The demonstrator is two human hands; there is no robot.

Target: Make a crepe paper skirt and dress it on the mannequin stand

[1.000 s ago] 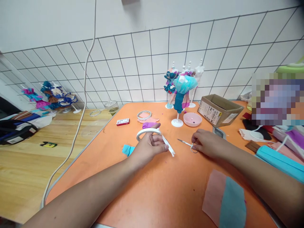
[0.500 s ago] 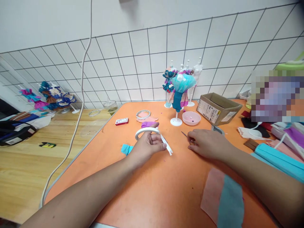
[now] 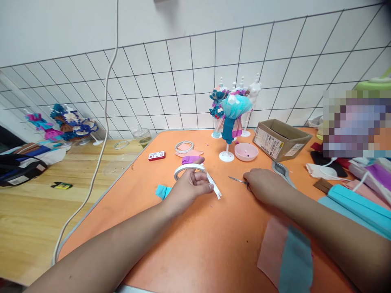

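My left hand (image 3: 194,185) is closed around a roll of white tape (image 3: 180,169). A loose white strip (image 3: 215,187) hangs down past its fingertips. Over the orange table (image 3: 189,244), my right hand (image 3: 264,183) has its fingers curled over the handles of a small pair of scissors (image 3: 237,179), partly hidden under it. The blades point left, low over the tabletop. A pink and teal piece of cloth or crepe paper (image 3: 284,256) lies nearer me, below the right forearm. Left of my left hand is a small turquoise piece (image 3: 163,191).
A small dress form in teal and turquoise (image 3: 229,122) stands at the back, other forms behind it. Beside it are a pink bowl (image 3: 246,151) and a cardboard box (image 3: 279,140). Another tape roll (image 3: 184,147) and a red-and-white box (image 3: 157,156) lie farther left. A turquoise roll (image 3: 360,207) is at right.
My right hand has shifted slightly right, and more of the scissors' blades shows, their tip now farther left and nearer me. My left hand and the tape have stayed nearly still.
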